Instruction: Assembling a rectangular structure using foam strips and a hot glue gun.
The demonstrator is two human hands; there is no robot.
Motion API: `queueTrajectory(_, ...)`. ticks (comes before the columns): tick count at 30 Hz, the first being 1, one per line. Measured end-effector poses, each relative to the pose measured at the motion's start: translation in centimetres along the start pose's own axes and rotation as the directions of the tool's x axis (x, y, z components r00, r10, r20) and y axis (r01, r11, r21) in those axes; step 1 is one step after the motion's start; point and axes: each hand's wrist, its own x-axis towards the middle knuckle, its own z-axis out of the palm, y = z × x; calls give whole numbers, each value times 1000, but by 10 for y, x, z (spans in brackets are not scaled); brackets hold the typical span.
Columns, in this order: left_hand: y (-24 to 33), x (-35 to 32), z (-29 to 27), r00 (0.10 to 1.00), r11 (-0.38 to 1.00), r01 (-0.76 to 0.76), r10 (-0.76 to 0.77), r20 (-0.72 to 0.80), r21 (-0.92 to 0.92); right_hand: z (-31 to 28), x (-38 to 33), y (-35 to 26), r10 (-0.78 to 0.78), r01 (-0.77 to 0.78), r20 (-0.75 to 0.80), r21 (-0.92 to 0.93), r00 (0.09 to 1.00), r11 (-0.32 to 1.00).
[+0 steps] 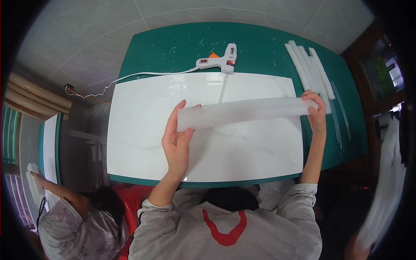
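I hold a long white foam strip (245, 112) level above a white glossy board (143, 130) on a green table (173, 43). My left hand (177, 138) grips the strip's left end, thumb and fingers around it. My right hand (315, 112) grips its right end. A white hot glue gun (221, 60) lies on the table beyond the board, with a clear glue stick (223, 89) reaching onto the board. Its white cord (130, 78) trails off to the left.
More white foam strips (310, 69) lie at the table's far right, with thin clear sticks (340, 117) beside them. Another person (82, 216) sits at lower left by a second board (50, 147). Foam sheets (385, 190) blur at the right edge.
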Motion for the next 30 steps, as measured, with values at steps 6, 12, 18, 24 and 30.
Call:
queueTrajectory(6,-3,-2,-1,1000,1000,12,-11,-21,8,11,3,1,46,-45,-31,50,998,998)
queueTrajectory(12,-1,5,-6,999,999,34,-35,-30,-21,18,9,11,72,-70,-19,70,997,995)
queueTrajectory(18,-2,0,-7,995,997,-40,47,93,-71,16,10,14,49,-45,-36,105,998,993)
queueTrajectory(24,-2,0,-7,983,992,-83,97,153,-92,15,9,18,73,-68,-45,95,996,993)
queueTrajectory(30,-2,3,-8,978,990,-11,40,206,-140,15,8,16,91,-81,-90,108,992,991)
